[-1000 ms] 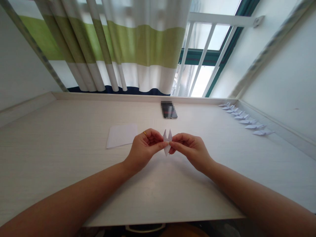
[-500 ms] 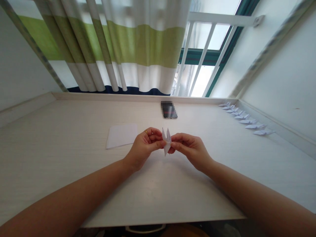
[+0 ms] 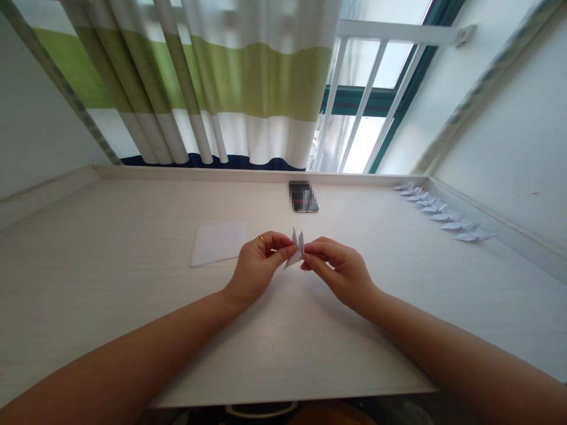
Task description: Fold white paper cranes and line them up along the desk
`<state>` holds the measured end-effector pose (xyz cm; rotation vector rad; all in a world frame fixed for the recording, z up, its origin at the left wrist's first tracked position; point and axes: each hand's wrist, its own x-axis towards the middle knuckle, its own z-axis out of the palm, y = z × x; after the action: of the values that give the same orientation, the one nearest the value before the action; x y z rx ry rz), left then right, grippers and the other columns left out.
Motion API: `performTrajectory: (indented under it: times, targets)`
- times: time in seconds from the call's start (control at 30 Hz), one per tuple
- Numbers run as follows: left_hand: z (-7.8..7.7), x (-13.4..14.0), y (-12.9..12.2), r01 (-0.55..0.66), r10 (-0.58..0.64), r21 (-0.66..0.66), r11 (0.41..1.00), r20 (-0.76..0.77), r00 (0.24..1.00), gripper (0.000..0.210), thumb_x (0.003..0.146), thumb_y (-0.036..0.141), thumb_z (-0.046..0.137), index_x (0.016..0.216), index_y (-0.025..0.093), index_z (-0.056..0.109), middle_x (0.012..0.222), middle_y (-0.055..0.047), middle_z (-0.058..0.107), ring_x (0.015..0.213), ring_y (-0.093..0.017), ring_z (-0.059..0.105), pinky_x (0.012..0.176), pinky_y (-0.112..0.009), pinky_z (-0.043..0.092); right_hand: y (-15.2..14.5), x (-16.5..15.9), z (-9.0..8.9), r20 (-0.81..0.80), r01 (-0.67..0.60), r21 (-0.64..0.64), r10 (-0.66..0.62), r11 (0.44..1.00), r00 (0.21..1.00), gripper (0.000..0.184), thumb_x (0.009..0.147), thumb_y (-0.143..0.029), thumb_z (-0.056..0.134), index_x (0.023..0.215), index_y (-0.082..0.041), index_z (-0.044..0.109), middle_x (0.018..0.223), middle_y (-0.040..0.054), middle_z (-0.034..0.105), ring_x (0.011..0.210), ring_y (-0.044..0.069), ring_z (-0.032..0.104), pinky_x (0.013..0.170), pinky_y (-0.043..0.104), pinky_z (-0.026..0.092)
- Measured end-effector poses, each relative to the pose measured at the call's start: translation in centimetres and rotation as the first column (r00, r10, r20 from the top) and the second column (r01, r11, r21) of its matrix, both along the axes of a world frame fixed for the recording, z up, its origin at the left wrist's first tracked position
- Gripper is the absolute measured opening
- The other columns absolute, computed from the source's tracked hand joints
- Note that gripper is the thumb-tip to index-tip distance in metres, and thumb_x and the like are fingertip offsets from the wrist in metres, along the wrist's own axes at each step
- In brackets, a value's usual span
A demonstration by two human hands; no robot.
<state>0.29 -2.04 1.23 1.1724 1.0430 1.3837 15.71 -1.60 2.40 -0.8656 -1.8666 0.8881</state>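
Observation:
A small piece of folded white paper (image 3: 293, 257) is held between my two hands above the table, with two narrow points sticking up and one pointing down to the left. My left hand (image 3: 261, 260), with a ring on one finger, pinches its left side between thumb and fingers. From the right, my right hand (image 3: 339, 262) pinches the other side, thumb toward me. The fingertips hide part of the folds. A stack of white paper (image 3: 218, 243) lies flat just left of my left hand.
Several folded paper cranes (image 3: 458, 226) stand in a row along the right edge of the white table (image 3: 274, 354). A dark phone (image 3: 303, 198) lies near the back ledge. Beyond hangs a green and white curtain (image 3: 266, 82), beside a white railing (image 3: 398, 33).
The folded paper has tilted, its lower point swinging to the left. Both hands have shifted slightly and still pinch it.

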Motion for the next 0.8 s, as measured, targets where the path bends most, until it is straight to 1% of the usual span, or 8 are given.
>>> performTrajectory:
  times: [0.07, 0.13, 0.23, 0.3, 0.43, 0.53, 0.8]
  targets:
    - [0.11, 0.09, -0.24, -0.014, 0.014, 0.007, 1.000, -0.039, 0.999, 0.014, 0.064, 0.023, 0.066, 0.074, 0.015, 0.062, 0.067, 0.001, 0.064, 0.063, -0.010, 0.058, 0.064, -0.023, 0.046, -0.07, -0.05, 0.02, 0.072, 0.042, 0.110, -0.050, 0.993, 0.996, 0.011, 0.077, -0.018, 0.053, 0.083, -0.016, 0.063, 0.075, 0.0043, 0.060, 0.065, 0.012, 0.060, 0.056, 0.024, 0.049]
    - [0.27, 0.20, -0.54, -0.006, 0.006, 0.001, 1.000, -0.050, 0.999, 0.017, 0.065, 0.025, 0.065, 0.079, 0.014, 0.064, 0.073, -0.002, 0.067, 0.069, -0.013, 0.061, 0.070, -0.026, 0.048, -0.06, -0.05, 0.05, 0.111, 0.076, 0.193, -0.098, 0.978, 0.989, 0.012, 0.077, -0.016, 0.051, 0.083, -0.015, 0.063, 0.074, 0.0050, 0.061, 0.065, 0.012, 0.059, 0.057, 0.024, 0.048]
    - [0.45, 0.38, -0.88, 0.045, -0.046, -0.022, 0.999, -0.036, 0.998, 0.026, 0.063, 0.025, 0.067, 0.086, 0.014, 0.065, 0.082, -0.005, 0.069, 0.077, -0.016, 0.062, 0.076, -0.029, 0.049, 0.04, 0.01, 0.03, 0.144, 0.104, 0.260, -0.145, 0.960, 0.979, 0.013, 0.077, -0.015, 0.051, 0.083, -0.015, 0.063, 0.073, 0.0051, 0.061, 0.063, 0.012, 0.058, 0.055, 0.024, 0.047]
    - [0.46, 0.47, -0.93, 0.077, -0.077, -0.029, 0.997, -0.010, 0.997, 0.029, 0.061, 0.024, 0.069, 0.088, 0.014, 0.065, 0.084, -0.005, 0.069, 0.078, -0.016, 0.063, 0.078, -0.030, 0.049, 0.11, 0.04, -0.04, 0.151, 0.100, 0.273, -0.145, 0.957, 0.978, 0.013, 0.077, -0.016, 0.051, 0.083, -0.016, 0.062, 0.073, 0.0050, 0.061, 0.064, 0.012, 0.058, 0.055, 0.023, 0.048]
    - [0.41, 0.53, -0.83, 0.059, -0.059, -0.055, 0.997, 0.006, 0.998, 0.027, 0.061, 0.025, 0.070, 0.085, 0.014, 0.065, 0.085, -0.005, 0.070, 0.079, -0.016, 0.064, 0.079, -0.029, 0.049, 0.16, 0.03, -0.22, 0.147, 0.083, 0.247, -0.122, 0.965, 0.982, 0.014, 0.079, -0.017, 0.049, 0.085, -0.017, 0.062, 0.074, 0.0045, 0.061, 0.065, 0.012, 0.059, 0.055, 0.023, 0.049]
    - [0.47, 0.53, -0.84, 0.061, -0.062, -0.063, 0.996, -0.008, 0.998, 0.029, 0.062, 0.026, 0.068, 0.087, 0.012, 0.065, 0.087, -0.006, 0.069, 0.082, -0.017, 0.063, 0.080, -0.030, 0.049, 0.14, -0.05, -0.28, 0.150, 0.085, 0.235, -0.123, 0.968, 0.981, 0.014, 0.079, -0.017, 0.050, 0.084, -0.016, 0.062, 0.073, 0.0046, 0.060, 0.064, 0.012, 0.059, 0.055, 0.022, 0.048]
    - [0.34, 0.81, -1.00, 0.060, -0.059, -0.045, 0.997, 0.011, 0.998, 0.027, 0.066, 0.023, 0.064, 0.090, 0.011, 0.061, 0.088, -0.007, 0.069, 0.084, -0.018, 0.063, 0.081, -0.030, 0.048, -0.12, -0.35, -0.23, 0.180, 0.153, 0.232, -0.197, 0.961, 0.964, 0.010, 0.075, -0.014, 0.050, 0.078, -0.017, 0.060, 0.070, 0.0029, 0.062, 0.063, 0.011, 0.058, 0.052, 0.020, 0.046]
